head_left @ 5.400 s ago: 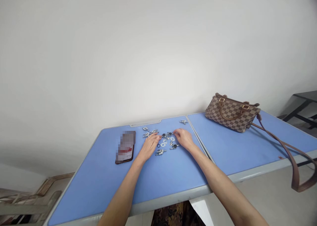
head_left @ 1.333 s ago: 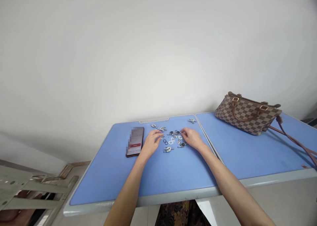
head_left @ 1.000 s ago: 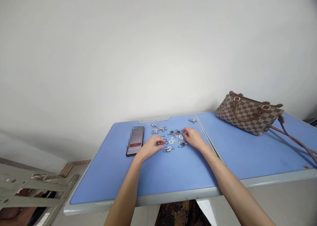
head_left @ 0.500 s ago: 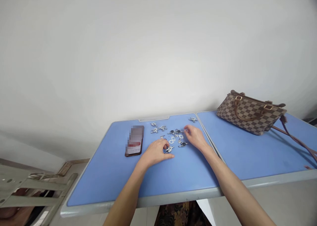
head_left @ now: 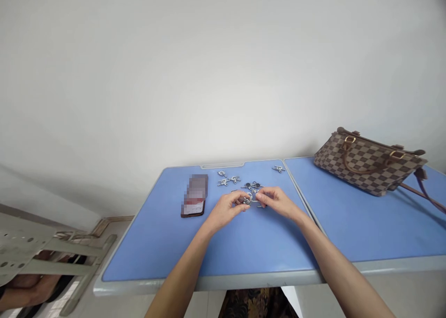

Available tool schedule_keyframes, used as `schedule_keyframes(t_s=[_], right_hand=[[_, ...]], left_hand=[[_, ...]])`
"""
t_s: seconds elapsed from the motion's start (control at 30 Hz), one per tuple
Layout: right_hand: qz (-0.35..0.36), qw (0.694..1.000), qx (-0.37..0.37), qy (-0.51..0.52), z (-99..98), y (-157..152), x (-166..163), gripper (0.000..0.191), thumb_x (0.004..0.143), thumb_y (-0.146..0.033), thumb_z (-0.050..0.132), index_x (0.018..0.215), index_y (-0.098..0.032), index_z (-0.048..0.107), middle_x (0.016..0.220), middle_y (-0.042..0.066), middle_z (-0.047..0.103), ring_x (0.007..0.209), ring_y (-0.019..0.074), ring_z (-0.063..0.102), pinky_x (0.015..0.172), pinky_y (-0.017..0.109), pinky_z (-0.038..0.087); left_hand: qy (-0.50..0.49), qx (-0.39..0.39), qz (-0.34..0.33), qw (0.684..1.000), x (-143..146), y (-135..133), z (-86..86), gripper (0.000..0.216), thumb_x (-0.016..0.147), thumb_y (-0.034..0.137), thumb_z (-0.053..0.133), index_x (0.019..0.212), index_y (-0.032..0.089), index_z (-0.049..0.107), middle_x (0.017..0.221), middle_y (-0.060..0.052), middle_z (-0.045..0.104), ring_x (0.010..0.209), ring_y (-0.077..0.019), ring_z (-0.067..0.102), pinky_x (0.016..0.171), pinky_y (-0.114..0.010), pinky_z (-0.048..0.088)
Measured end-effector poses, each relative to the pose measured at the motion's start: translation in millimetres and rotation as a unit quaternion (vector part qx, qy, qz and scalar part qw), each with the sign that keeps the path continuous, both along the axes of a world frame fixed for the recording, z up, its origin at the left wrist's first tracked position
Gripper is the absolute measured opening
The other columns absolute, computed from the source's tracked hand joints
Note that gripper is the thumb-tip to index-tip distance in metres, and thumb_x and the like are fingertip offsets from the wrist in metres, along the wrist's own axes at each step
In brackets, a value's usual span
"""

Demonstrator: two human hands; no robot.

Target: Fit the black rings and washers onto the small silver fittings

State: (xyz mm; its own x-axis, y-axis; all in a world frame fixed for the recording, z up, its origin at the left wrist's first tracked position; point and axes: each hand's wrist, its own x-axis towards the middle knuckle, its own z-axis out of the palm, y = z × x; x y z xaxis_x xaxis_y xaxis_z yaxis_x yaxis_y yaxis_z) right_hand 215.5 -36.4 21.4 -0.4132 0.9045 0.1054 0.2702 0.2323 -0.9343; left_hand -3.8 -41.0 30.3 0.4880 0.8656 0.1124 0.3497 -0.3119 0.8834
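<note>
against a plain white wall (head_left: pixel 223 67), a blue table (head_left: pixel 223 248) with a grey rim, butted along its right edge to a second blue table (head_left: pixel 348 225). on that second one, near its far edge, a checkered handbag (head_left: pixel 369 167). near the first table's far edge, a phone (head_left: pixel 195 196) lying flat, loose metal parts (head_left: pixel 228 180) just beside it, a stray part (head_left: pixel 278 169) alone at the far right corner. toward the middle, a small metal piece (head_left: pixel 248 198), pinched in the curled fingers of the left hand (head_left: pixel 226 208) and gripped on its other side by the closed fingertips of the right hand (head_left: pixel 278 202). bare blue all along the near edge and the left edge; past the left edge, pale frames (head_left: pixel 42 257) low by the floor
</note>
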Motion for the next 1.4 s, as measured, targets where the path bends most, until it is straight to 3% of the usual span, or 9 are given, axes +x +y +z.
schedule_keyframes(t_s=[0.17, 0.33, 0.57, 0.77, 1.0, 1.4], right_hand=[[0.062, 0.990, -0.104, 0.074, 0.0, -2, -7, 0.039, 0.085, -0.050, 0.056, 0.070, -0.014, 0.060, 0.055, -0.003, 0.053, 0.047, 0.0060, 0.037, 0.048, 0.021, 0.026], [0.076, 0.953, -0.241, 0.166, -6.1, 0, -11, 0.040, 0.082, -0.050, 0.059, 0.065, -0.014, 0.056, 0.051, -0.004, 0.052, 0.035, 0.0020, 0.023, 0.037, 0.021, 0.013], [0.085, 0.907, -0.336, 0.237, -9.2, 0, -12, 0.036, 0.079, -0.046, 0.062, 0.066, -0.013, 0.055, 0.051, -0.003, 0.052, 0.034, -0.0001, 0.016, 0.035, 0.018, 0.007], [0.092, 0.897, -0.345, 0.261, -12.8, 2, -14, 0.033, 0.079, -0.043, 0.063, 0.067, -0.014, 0.053, 0.052, -0.004, 0.049, 0.035, -0.0003, 0.015, 0.035, 0.018, 0.007], [0.113, 0.902, -0.321, 0.265, -11.0, 0, -16, 0.035, 0.081, -0.046, 0.062, 0.070, -0.014, 0.054, 0.056, -0.004, 0.050, 0.036, 0.0002, 0.016, 0.036, 0.019, 0.007], [0.131, 0.893, -0.324, 0.285, -18.3, -2, -19, 0.033, 0.084, -0.044, 0.060, 0.078, -0.011, 0.062, 0.057, -0.002, 0.052, 0.036, 0.0006, 0.016, 0.037, 0.020, 0.007]], left_hand=[[-0.026, -0.022, -0.002, 0.999, 6, -2, -0.3, 0.024, 0.080, 0.027, 0.063, 0.103, 0.021, 0.066, 0.081, -0.001, 0.064, 0.072, -0.0150, 0.059, 0.071, -0.027, 0.045], [-0.093, -0.048, 0.004, 0.995, 9, 2, -8.6, 0.028, 0.079, 0.028, 0.066, 0.105, 0.018, 0.065, 0.078, -0.001, 0.063, 0.072, -0.0142, 0.057, 0.072, -0.027, 0.045], [-0.190, -0.111, -0.006, 0.976, 10, 5, -9.3, 0.036, 0.078, 0.035, 0.068, 0.107, 0.015, 0.062, 0.077, -0.002, 0.062, 0.068, -0.0125, 0.058, 0.070, -0.027, 0.047], [-0.212, -0.122, 0.009, 0.970, 9, 4, -7.6, 0.034, 0.082, 0.039, 0.064, 0.105, 0.014, 0.065, 0.076, -0.004, 0.064, 0.070, -0.0133, 0.059, 0.070, -0.026, 0.048], [-0.246, -0.119, 0.019, 0.962, 13, 5, -13.4, 0.031, 0.072, 0.031, 0.074, 0.096, 0.014, 0.065, 0.090, -0.005, 0.068, 0.083, -0.0159, 0.061, 0.080, -0.029, 0.048], [-0.178, -0.024, 0.100, 0.979, 15, 4, -19.9, 0.021, 0.071, 0.030, 0.073, 0.085, 0.016, 0.066, 0.076, 0.000, 0.063, 0.069, -0.0124, 0.055, 0.068, -0.025, 0.044]])
